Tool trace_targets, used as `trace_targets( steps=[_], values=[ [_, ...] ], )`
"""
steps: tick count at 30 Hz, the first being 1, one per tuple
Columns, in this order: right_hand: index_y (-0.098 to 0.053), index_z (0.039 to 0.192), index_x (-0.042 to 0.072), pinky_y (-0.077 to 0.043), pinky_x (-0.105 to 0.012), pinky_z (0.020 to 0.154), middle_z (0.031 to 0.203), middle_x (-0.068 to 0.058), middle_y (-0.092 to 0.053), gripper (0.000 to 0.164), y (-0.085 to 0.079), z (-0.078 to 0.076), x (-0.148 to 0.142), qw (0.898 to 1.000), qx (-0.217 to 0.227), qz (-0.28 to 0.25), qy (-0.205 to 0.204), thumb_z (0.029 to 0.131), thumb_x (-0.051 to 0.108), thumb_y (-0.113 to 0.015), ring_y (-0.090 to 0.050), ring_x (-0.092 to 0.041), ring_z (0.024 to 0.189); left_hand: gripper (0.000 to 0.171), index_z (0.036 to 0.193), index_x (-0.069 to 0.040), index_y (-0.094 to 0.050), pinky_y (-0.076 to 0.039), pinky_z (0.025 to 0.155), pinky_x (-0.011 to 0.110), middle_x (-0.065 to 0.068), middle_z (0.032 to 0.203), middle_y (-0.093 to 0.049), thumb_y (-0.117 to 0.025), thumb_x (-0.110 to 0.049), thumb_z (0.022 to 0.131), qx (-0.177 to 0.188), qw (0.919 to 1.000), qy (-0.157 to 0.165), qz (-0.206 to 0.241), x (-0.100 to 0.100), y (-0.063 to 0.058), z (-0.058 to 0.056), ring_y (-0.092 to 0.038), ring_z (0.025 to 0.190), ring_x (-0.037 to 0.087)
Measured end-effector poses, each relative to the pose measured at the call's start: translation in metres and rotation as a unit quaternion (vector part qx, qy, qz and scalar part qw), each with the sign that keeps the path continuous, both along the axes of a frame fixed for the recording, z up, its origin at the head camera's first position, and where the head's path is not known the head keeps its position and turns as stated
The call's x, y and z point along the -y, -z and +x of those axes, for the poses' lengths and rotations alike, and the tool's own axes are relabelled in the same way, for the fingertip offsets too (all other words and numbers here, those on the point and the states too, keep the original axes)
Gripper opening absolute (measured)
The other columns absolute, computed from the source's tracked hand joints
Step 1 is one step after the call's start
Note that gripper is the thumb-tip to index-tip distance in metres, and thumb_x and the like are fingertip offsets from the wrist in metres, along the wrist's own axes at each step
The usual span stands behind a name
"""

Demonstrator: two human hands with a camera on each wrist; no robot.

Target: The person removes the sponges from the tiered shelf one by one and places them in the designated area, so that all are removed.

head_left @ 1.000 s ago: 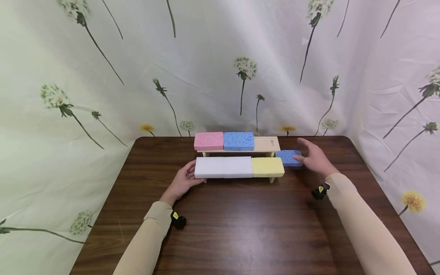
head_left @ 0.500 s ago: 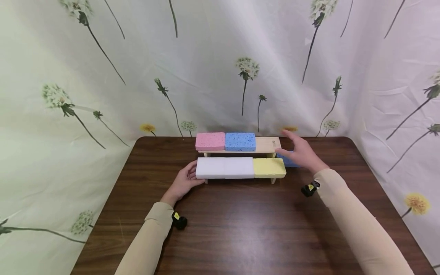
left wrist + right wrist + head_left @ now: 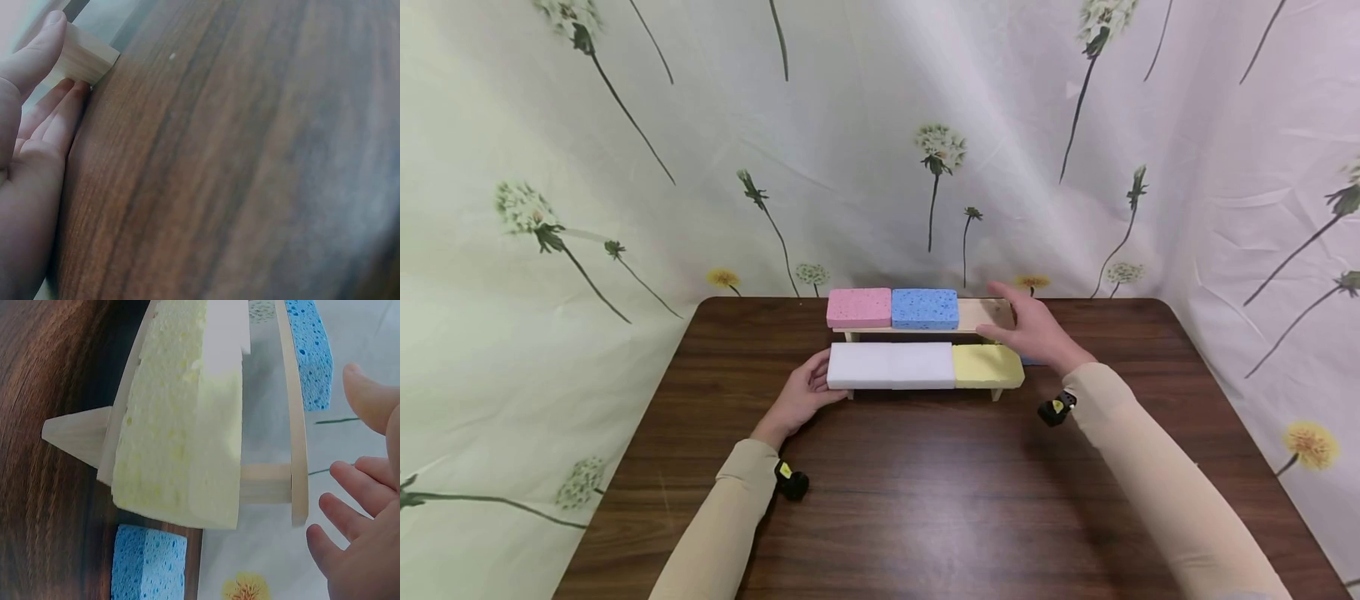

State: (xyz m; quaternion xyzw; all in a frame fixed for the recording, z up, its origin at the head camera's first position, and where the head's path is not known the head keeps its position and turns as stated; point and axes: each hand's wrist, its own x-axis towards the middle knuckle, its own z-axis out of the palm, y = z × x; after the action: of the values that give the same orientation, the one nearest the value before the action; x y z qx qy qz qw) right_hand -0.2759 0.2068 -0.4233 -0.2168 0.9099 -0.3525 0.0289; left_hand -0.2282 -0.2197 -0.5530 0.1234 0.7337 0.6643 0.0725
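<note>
Perhaps the right hand [image 3: 1028, 331], spread wide and empty, could swing too far, knocking the upper blue sponge [image 3: 924, 308] off the wooden stand [image 3: 973, 313] the left hand [image 3: 797, 400] pinches.

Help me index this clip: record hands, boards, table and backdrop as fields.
Left hand: thumb and fingers either side of a wooden leg at the left end of the front board
Right hand: holding nothing, near the bare right end of the rear board
Front board, left to right: two white blocks, yellow sponge
Rear board, left to right: pink sponge, blue sponge
Table: second blue sponge, right of the boards
Backdrop: flower-printed cloth
</note>
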Motion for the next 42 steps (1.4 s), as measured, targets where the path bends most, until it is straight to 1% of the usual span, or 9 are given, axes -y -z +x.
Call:
trace_targets(
  steps=[4,7,13,17,23,28,35,42],
  values=[
    [-0.035,0.163,0.006,-0.034,-0.059,0.122,0.166,-0.016,-0.039,0.082,0.000,-0.002,0.008,1.000,-0.014,0.001,-0.012,0.099,0.039,-0.075,-0.036,-0.038,0.152,0.085,0.160,0.004,-0.035,-0.055,0.103,0.026,0.032,0.153,-0.050,-0.076,0.017,0.086,-0.003,1.0000,0.000,0.000,0.001,0.000,-0.001,-0.057,0.135,0.033],
    [-0.036,0.163,0.006,-0.036,-0.058,0.121,0.165,-0.016,-0.040,0.081,-0.001,-0.004,0.014,1.000,-0.023,0.001,-0.020,0.099,0.037,-0.076,-0.040,-0.038,0.150,0.086,0.160,0.003,-0.034,-0.055,0.103,0.026,0.031,0.154,-0.049,-0.076,0.017,0.087,-0.001,1.0000,0.002,0.001,0.000,0.000,-0.002,-0.054,0.137,0.037],
    [-0.035,0.164,0.007,-0.030,-0.056,0.125,0.168,-0.014,-0.037,0.084,-0.004,-0.008,0.028,0.999,-0.016,0.011,-0.028,0.098,0.038,-0.077,-0.031,-0.035,0.156,0.087,0.161,0.003,-0.032,-0.054,0.104,0.025,0.031,0.156,-0.047,-0.076,0.017,0.087,0.003,1.0000,0.005,0.004,0.000,-0.001,-0.003,-0.049,0.141,0.043],
    [-0.034,0.164,0.009,-0.030,-0.056,0.126,0.169,-0.012,-0.036,0.085,-0.003,-0.010,0.033,0.999,-0.012,0.011,-0.028,0.098,0.041,-0.077,-0.029,-0.035,0.157,0.087,0.161,0.003,-0.032,-0.053,0.105,0.025,0.030,0.156,-0.046,-0.076,0.017,0.087,0.005,1.0000,0.005,0.004,0.000,-0.002,-0.003,-0.049,0.142,0.043],
    [-0.032,0.165,0.009,-0.030,-0.058,0.125,0.168,-0.013,-0.037,0.087,0.002,-0.012,0.038,1.000,-0.005,0.013,-0.028,0.098,0.042,-0.076,-0.030,-0.037,0.156,0.088,0.161,0.003,-0.032,-0.053,0.106,0.025,0.030,0.158,-0.045,-0.076,0.016,0.087,0.007,1.0000,0.005,0.003,0.001,-0.002,-0.001,-0.048,0.143,0.043],
    [-0.031,0.165,0.009,-0.032,-0.056,0.125,0.167,-0.013,-0.039,0.088,0.003,-0.014,0.043,0.999,-0.007,0.017,-0.029,0.098,0.043,-0.076,-0.032,-0.035,0.155,0.087,0.161,0.003,-0.033,-0.053,0.105,0.025,0.030,0.157,-0.046,-0.076,0.018,0.086,0.003,1.0000,0.003,0.005,0.001,-0.002,-0.001,-0.049,0.142,0.044],
    [-0.028,0.165,0.005,-0.032,-0.058,0.124,0.168,-0.016,-0.035,0.091,0.005,-0.017,0.047,0.999,0.005,0.022,-0.031,0.098,0.045,-0.075,-0.030,-0.038,0.156,0.087,0.161,0.004,-0.032,-0.053,0.104,0.025,0.030,0.156,-0.047,-0.075,0.017,0.087,0.000,1.0000,0.002,-0.001,0.002,-0.002,-0.002,-0.049,0.141,0.044],
    [-0.026,0.166,0.004,-0.032,-0.059,0.124,0.169,-0.018,-0.033,0.091,0.007,-0.019,0.051,0.999,0.011,0.033,-0.030,0.099,0.043,-0.074,-0.030,-0.039,0.155,0.086,0.161,0.003,-0.033,-0.054,0.104,0.026,0.031,0.155,-0.047,-0.076,0.016,0.087,0.001,1.0000,0.001,-0.006,0.001,-0.002,0.000,-0.050,0.141,0.044]
  ],
)
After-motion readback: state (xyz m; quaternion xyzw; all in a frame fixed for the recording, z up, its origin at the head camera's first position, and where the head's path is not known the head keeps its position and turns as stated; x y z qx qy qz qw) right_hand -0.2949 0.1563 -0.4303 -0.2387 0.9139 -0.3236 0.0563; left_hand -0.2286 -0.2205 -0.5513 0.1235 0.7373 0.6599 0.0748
